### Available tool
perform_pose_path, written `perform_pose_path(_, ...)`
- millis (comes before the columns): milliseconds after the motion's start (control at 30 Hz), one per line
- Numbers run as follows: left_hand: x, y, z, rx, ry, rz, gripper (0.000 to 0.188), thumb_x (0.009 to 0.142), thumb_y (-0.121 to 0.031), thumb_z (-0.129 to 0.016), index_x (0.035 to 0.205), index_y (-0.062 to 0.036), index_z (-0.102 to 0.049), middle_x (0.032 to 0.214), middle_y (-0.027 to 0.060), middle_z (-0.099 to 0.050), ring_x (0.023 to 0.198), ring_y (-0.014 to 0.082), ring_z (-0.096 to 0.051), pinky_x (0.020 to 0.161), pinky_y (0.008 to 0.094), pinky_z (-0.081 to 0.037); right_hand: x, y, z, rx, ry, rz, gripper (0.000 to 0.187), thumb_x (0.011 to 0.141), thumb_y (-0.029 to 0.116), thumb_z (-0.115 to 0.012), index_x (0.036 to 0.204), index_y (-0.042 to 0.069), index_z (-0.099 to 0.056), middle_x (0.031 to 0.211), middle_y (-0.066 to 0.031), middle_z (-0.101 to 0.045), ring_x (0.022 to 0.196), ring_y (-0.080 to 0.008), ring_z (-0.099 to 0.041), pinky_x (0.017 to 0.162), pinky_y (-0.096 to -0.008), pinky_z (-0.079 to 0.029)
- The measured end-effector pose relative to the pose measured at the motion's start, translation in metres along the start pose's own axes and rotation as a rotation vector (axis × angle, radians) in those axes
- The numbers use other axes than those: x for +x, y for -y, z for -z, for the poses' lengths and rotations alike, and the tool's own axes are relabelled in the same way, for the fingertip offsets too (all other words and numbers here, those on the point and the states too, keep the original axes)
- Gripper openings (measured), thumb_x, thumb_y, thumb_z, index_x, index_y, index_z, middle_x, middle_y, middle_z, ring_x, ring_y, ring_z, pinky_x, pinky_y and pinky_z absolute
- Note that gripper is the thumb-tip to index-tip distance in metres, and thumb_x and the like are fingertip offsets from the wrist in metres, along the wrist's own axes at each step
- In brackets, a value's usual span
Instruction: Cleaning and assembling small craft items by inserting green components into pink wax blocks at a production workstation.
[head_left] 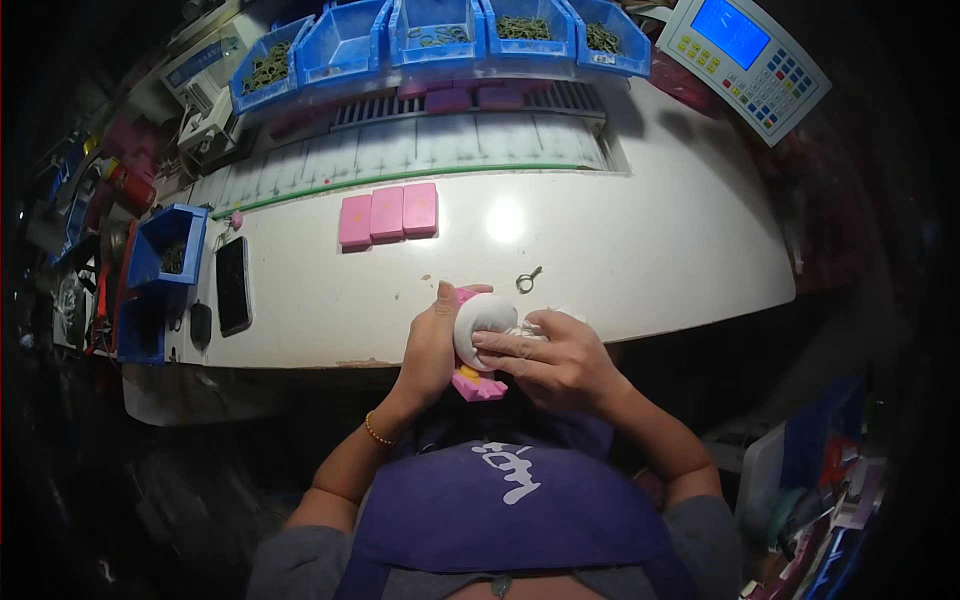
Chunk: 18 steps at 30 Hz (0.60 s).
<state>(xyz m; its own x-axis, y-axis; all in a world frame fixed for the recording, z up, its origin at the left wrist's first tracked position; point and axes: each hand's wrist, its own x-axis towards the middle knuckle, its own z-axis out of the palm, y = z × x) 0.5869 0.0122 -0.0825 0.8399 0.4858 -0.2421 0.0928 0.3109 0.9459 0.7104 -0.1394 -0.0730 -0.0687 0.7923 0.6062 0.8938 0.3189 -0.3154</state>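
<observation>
My left hand [430,345] wraps round a pink and white moulded piece, gripping it from the left just over the table's near edge. A rounded white part [490,310] of the piece faces up, and a pink end [478,388] with a bit of yellow sticks out below. My right hand [565,362] lays its fingertips on the white part from the right. Bunched under its thumb is a crumpled white cloth [552,317], partly hidden by the hand. Just beyond my hands, a small metal ring with a short stem [527,281] lies on the white table.
Three pink blocks [388,214] sit side by side on the table [680,230]. Blue bins [435,38], several with small metal parts, line the back. A phone [233,287] lies at left near more blue bins [168,248]. A keypad device [745,60] stands back right.
</observation>
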Motion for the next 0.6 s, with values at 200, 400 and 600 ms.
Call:
perform_pose_path(200, -0.003, -0.009, -0.006, -0.044, -0.146, -0.232, 0.051, 0.107, -0.038, -0.035, 0.11, 0.0058, -0.061, 0.084, 0.0103, -0.065, 0.073, 0.0141, -0.063, 0.066, 0.0276, -0.053, 0.0, 0.012, 0.017, 0.404, 0.009, -0.252, 0.051, 0.065, -0.002, -0.062, 0.114, 0.009, -0.069, 0.12, -0.0073, -0.068, 0.07, -0.0243, -0.055, 0.066, -0.0321, -0.051)
perform_pose_path(400, -0.011, -0.007, -0.016, -0.027, -0.112, -0.258, 0.05, 0.106, -0.039, -0.037, 0.099, 0.0038, -0.062, 0.078, 0.0106, -0.065, 0.069, 0.0134, -0.061, 0.065, 0.0265, -0.052, -0.01, 0.024, 0.005, 0.75, 0.169, -0.42, 0.051, 0.069, -0.003, -0.058, 0.118, 0.005, -0.067, 0.124, -0.0079, -0.066, 0.073, -0.0237, -0.056, 0.075, -0.0336, -0.051)
perform_pose_path(600, 0.009, -0.008, 0.001, -0.308, -0.21, 0.023, 0.056, 0.104, -0.05, -0.031, 0.11, 0.0007, -0.055, 0.085, 0.0136, -0.06, 0.069, 0.0173, -0.063, 0.068, 0.0363, -0.059, -0.016, -0.019, 0.068, 0.572, 0.0, -0.621, 0.047, 0.07, -0.005, -0.055, 0.115, 0.001, -0.067, 0.124, -0.0118, -0.066, 0.095, -0.0244, -0.062, 0.085, -0.0328, -0.05)
